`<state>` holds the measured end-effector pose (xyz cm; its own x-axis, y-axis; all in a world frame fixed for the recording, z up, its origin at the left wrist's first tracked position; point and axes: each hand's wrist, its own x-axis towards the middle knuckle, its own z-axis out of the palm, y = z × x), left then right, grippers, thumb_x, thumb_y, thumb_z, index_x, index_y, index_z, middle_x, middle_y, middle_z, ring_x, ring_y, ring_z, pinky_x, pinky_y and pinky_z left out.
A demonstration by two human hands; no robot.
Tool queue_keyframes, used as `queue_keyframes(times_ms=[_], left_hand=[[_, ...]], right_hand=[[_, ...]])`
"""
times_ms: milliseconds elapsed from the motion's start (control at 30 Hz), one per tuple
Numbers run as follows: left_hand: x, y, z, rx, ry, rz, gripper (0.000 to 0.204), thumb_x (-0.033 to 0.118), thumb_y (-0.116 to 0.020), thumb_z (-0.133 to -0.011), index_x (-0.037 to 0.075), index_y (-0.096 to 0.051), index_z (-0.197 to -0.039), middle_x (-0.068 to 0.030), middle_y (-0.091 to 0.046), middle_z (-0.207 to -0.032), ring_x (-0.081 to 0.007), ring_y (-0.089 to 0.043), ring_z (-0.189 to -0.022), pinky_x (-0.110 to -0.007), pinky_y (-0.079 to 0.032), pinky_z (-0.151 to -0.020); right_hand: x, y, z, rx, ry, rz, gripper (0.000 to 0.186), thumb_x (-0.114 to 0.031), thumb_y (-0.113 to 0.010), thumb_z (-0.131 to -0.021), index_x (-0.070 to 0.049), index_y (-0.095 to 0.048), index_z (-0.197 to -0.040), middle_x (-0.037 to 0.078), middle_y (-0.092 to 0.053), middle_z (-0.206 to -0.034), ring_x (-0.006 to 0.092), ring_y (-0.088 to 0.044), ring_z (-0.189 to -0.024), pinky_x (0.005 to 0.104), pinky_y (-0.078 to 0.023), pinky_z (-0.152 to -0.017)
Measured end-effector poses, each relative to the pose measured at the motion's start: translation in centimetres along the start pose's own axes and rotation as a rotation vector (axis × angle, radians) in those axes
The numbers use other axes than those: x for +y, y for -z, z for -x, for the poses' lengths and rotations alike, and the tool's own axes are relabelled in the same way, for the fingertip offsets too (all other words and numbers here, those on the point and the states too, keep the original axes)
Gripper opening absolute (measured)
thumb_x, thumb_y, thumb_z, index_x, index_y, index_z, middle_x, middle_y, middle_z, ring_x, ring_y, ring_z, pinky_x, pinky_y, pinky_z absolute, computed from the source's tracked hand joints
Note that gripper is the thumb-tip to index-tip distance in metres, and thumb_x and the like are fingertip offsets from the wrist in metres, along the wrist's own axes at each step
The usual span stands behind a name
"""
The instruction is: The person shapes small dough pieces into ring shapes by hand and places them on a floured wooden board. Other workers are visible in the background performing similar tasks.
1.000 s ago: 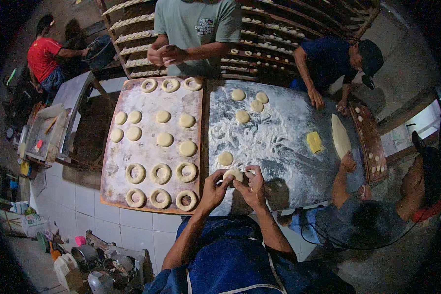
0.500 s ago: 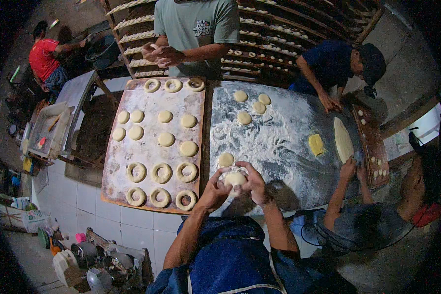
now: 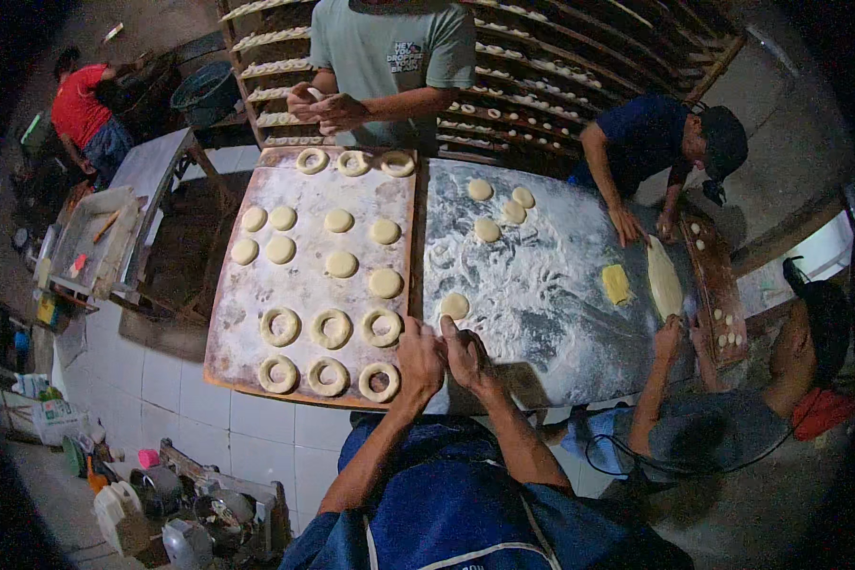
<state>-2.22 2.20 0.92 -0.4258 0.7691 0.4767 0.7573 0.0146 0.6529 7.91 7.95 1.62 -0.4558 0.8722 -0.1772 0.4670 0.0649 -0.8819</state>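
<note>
My left hand (image 3: pixel 421 356) is closed at the right edge of a floured wooden board (image 3: pixel 304 191), beside dough rings (image 3: pixel 381 327). My right hand (image 3: pixel 464 353) is curled beside it, its upper fingers at the lower edge of a flat dough round (image 3: pixel 454 305) on the floury metal table (image 3: pixel 532 332). What both hands hold is hidden behind their backs and fingers. The board bears several flat dough rounds (image 3: pixel 341 263) and several rings. Farther up the table lie several more rounds (image 3: pixel 486 228).
A person (image 3: pixel 380 90) stands opposite with hands together. Two co-workers (image 3: pixel 643 142) (image 3: pixel 712 418) handle a long dough strip (image 3: pixel 665 275) at the right, near a yellow block (image 3: pixel 616 283). A red-shirted person (image 3: pixel 81 104) works at the left near a metal table (image 3: pixel 148 169). Racks of dough (image 3: pixel 513 66) stand behind.
My hands have come closer together and shifted slightly left; the dough piece seen between them is now hidden. The right-hand co-worker's hand has moved onto the strip's far end. The view has shifted slightly.
</note>
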Motion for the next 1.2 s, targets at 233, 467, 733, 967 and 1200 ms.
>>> queue_keyframes(times_ms=[233,467,733,967,1200], left_hand=[[-1.8,2.7,-0.3,-0.229,0.387,0.446,0.030,0.035,-0.040,-0.092,0.010,-0.044,-0.077,-0.0008,-0.042,-0.063,-0.0179,-0.046,-0.055,-0.032,-0.039,-0.050],[-4.5,5.2,1.1,-0.120,0.409,0.512,0.034,0.033,-0.034,-0.095,0.008,-0.042,-0.074,-0.0082,-0.044,-0.061,-0.0245,-0.046,-0.052,-0.036,-0.036,-0.047],[-9.1,7.0,2.6,0.220,0.593,1.226,0.034,0.027,-0.034,-0.094,0.002,-0.040,-0.072,-0.0077,-0.040,-0.058,-0.0184,-0.041,-0.056,-0.033,-0.035,-0.054],[-10.4,12.5,2.1,0.316,0.812,1.441,0.036,0.029,-0.031,-0.096,0.005,-0.039,-0.072,-0.0021,-0.034,-0.060,-0.0158,-0.037,-0.057,-0.030,-0.035,-0.060],[-15.3,14.6,3.5,0.349,0.659,1.420,0.035,0.030,-0.030,-0.098,0.007,-0.041,-0.074,-0.0015,-0.040,-0.064,-0.0159,-0.044,-0.059,-0.030,-0.037,-0.058]], right_hand=[[0.0,-3.7,0.8,0.138,-0.129,-0.185,0.065,-0.051,-0.032,-0.092,0.004,-0.058,-0.071,0.008,-0.052,-0.061,0.0184,-0.048,-0.059,0.0375,-0.038,-0.058],[-2.7,-6.3,1.6,0.091,-0.037,-0.221,0.053,-0.047,-0.046,-0.087,0.004,-0.052,-0.073,0.013,-0.050,-0.057,0.0206,-0.047,-0.057,0.0391,-0.037,-0.055],[-7.7,-10.0,2.0,-0.036,0.243,0.076,0.044,-0.041,-0.046,-0.089,-0.001,-0.057,-0.073,0.014,-0.060,-0.069,0.0301,-0.056,-0.071,0.0416,-0.041,-0.070],[-10.7,-14.6,2.5,-0.138,0.516,0.019,0.049,-0.035,-0.037,-0.091,0.002,-0.052,-0.062,0.021,-0.047,-0.053,0.0336,-0.053,-0.049,0.0451,-0.035,-0.050],[-14.6,-18.0,3.5,-0.160,0.497,-0.012,0.052,-0.041,-0.036,-0.090,0.001,-0.048,-0.062,0.020,-0.044,-0.052,0.0335,-0.043,-0.046,0.0439,-0.034,-0.048]])
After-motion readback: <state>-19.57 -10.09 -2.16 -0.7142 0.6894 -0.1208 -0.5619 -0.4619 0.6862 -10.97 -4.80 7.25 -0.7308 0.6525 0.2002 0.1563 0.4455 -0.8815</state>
